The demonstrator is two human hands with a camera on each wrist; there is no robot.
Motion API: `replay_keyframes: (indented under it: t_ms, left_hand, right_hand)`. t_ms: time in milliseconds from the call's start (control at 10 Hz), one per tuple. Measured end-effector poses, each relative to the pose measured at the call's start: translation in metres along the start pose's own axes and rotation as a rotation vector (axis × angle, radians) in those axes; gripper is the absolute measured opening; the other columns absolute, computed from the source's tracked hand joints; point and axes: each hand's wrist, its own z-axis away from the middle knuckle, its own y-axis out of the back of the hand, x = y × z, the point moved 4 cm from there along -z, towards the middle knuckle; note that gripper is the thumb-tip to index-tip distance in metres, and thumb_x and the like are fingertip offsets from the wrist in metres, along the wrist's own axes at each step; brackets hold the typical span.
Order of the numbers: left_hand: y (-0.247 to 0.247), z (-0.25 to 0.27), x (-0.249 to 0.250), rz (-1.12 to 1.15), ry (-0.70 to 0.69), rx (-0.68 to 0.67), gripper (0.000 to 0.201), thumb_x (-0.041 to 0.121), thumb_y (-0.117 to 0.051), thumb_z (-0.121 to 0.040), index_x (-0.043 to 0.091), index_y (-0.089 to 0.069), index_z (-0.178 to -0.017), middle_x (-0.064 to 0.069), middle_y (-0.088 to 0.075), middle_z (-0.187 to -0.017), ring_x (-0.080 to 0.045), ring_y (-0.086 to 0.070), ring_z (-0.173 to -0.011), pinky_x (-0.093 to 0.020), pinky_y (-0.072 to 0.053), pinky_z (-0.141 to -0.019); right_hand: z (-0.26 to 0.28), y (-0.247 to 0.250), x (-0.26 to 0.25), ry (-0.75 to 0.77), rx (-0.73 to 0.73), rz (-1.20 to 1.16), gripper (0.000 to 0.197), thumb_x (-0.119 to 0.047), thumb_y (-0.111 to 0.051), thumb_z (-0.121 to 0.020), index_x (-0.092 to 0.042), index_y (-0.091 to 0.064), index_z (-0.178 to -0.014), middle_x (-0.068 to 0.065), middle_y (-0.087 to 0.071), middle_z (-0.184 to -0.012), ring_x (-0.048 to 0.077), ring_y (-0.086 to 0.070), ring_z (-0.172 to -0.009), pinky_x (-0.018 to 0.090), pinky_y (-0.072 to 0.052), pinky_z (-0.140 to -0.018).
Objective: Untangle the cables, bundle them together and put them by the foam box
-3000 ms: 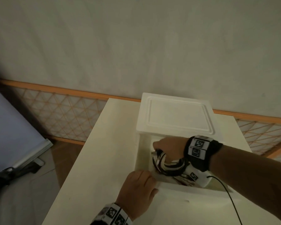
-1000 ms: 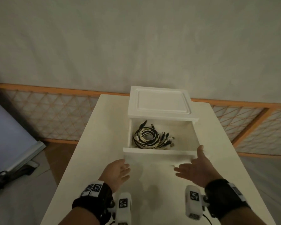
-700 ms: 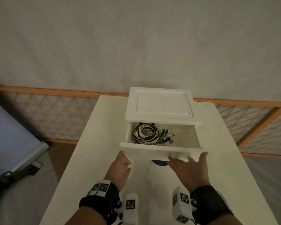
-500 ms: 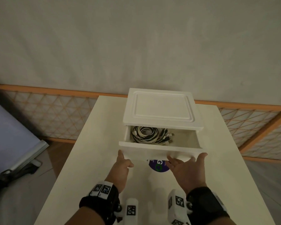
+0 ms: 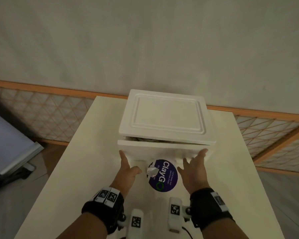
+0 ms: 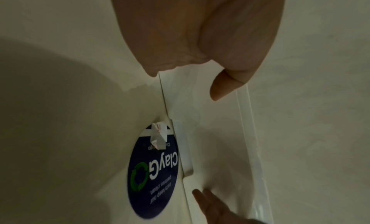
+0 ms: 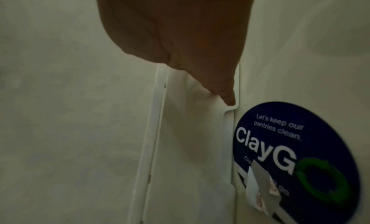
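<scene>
The white foam box (image 5: 162, 150) stands at the middle of the table, its lid (image 5: 166, 114) covering nearly all of it. Only a thin slit below the lid's front edge shows a strip of the coiled cables (image 5: 143, 139). My left hand (image 5: 128, 163) presses straight fingers against the box's front wall on the left, and my right hand (image 5: 194, 166) does the same on the right. In the left wrist view the left hand (image 6: 200, 37) has its thumb (image 6: 222, 86) against the box wall (image 6: 216, 132). The right wrist view shows the right hand (image 7: 180, 29) touching the same wall (image 7: 190, 148).
A round blue ClayGo sticker (image 5: 163, 175) with a torn scrap of tape lies on the cream table (image 5: 97, 152) between my hands. Orange lattice panels (image 5: 41, 118) line the wall behind. Floor drops off on both sides of the table.
Both hands have left the cables in the box, come to its front wall and pushed it away under the lid. The wide opening has narrowed to a slit, and the sticker is uncovered.
</scene>
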Motion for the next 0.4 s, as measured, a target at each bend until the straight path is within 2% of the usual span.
replay_keyframes:
  t_ms: [100,200,300,400]
  left_hand:
    - [0.008,-0.038,0.018,-0.139,0.021,0.026,0.086,0.021,-0.055,-0.078,0.011,-0.014,-0.153,-0.003,-0.029,-0.153,-0.025,-0.036,-0.134,-0.035,-0.032,-0.109]
    - [-0.003,-0.045,0.030,-0.037,0.081,0.006,0.096,0.028,-0.059,-0.069,0.007,-0.014,-0.152,-0.008,-0.035,-0.148,-0.027,-0.036,-0.133,-0.030,-0.029,-0.101]
    - [-0.010,-0.038,0.022,0.017,0.088,0.003,0.112,0.033,-0.066,-0.063,0.023,-0.002,-0.154,-0.001,-0.026,-0.154,-0.025,-0.030,-0.138,-0.033,-0.026,-0.109]
    - [-0.001,-0.030,0.021,-0.021,0.081,0.038,0.111,0.031,-0.066,-0.064,0.027,-0.002,-0.154,-0.003,-0.022,-0.158,-0.026,-0.029,-0.139,-0.038,-0.025,-0.112]
  right_hand:
    - [-0.024,-0.009,-0.012,-0.119,0.031,-0.102,0.050,-0.048,-0.022,-0.100,-0.038,-0.011,-0.148,0.008,-0.013,-0.158,0.034,-0.026,-0.140,0.053,-0.036,-0.106]
    - [-0.029,-0.012,-0.015,-0.169,0.058,-0.151,0.066,-0.064,-0.027,-0.093,-0.034,-0.008,-0.149,0.000,-0.016,-0.158,0.028,-0.026,-0.142,0.051,-0.027,-0.113]
    - [-0.015,-0.016,-0.009,-0.162,0.077,-0.163,0.067,-0.063,-0.026,-0.094,-0.037,0.003,-0.150,-0.010,-0.012,-0.158,0.019,-0.023,-0.143,0.041,-0.017,-0.117]
    - [-0.008,-0.009,-0.011,-0.156,0.097,-0.232,0.061,-0.058,-0.024,-0.096,-0.037,-0.003,-0.149,-0.009,-0.012,-0.158,0.022,-0.025,-0.142,0.044,-0.020,-0.118]
